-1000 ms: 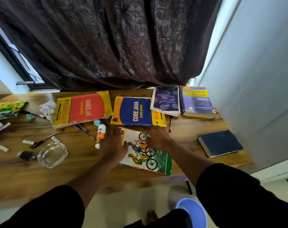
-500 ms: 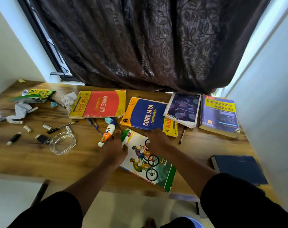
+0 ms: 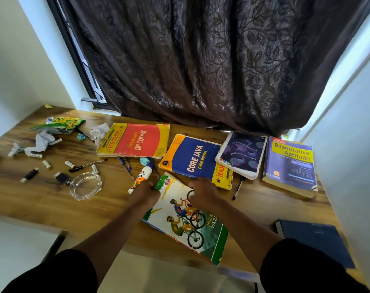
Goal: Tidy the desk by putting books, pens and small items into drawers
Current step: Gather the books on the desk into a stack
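Head view shows both hands on the bicycle book (image 3: pixel 186 216) near the desk (image 3: pixel 53 204) front edge. Left hand (image 3: pixel 146 195) curls around its far left corner; right hand (image 3: pixel 203 193) lies flat on the cover's far edge, fingers spread. Just left of the left hand lies a glue bottle (image 3: pixel 140 179); just beyond the right, a blue book (image 3: pixel 192 159).

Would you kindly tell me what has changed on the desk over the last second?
Little has changed: both hands stay on the cycling book, the left hand at its edge, the right hand on its cover. Only the camera view shifted. The other books, pens and glue bottle stayed put.
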`<state>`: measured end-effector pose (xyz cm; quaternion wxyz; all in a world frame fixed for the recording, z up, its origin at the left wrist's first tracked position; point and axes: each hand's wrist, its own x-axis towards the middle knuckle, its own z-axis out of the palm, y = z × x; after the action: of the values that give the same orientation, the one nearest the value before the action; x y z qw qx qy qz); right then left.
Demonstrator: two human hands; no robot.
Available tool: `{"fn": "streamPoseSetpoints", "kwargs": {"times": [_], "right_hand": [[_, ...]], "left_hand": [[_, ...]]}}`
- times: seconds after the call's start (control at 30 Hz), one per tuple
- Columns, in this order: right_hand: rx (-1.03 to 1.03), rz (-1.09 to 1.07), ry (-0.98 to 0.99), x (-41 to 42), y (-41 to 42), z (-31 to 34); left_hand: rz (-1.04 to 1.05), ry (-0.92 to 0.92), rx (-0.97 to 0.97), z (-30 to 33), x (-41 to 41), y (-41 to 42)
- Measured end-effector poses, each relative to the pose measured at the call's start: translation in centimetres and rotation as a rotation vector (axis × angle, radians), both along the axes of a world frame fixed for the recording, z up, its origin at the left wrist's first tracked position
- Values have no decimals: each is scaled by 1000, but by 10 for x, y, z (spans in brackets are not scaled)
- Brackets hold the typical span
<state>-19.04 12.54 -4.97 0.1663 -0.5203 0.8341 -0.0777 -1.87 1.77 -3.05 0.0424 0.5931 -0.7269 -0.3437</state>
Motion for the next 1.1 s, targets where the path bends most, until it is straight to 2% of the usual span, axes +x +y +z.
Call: {"fn": "streamPoseSetpoints", "kwargs": {"times": [0.13,0.33,0.53,0.67,0.73,0.93,1.1], "right_hand": [[-18,-13,-58,-1,-1,2],[-17,-21,-118,-6,-3,3],[-8,-4,-140,-10,-3,9],[-17,-1,-173,-11,-1,10],[-21,9,-208,-13,1,12],[-28,-26,-397,-26,3,28],[-78,-90,-809,-45,7,54]], "left_hand": [[75,108,24,5,1,-3],[6,73,139,13,2,-7],[111,172,168,24,-5,-2],[15,113,93,28,-9,0],[-43,145,68,31,-10,1],[-97,427,160,43,-9,-9],[-138,541,214,68,-13,-24]]}}
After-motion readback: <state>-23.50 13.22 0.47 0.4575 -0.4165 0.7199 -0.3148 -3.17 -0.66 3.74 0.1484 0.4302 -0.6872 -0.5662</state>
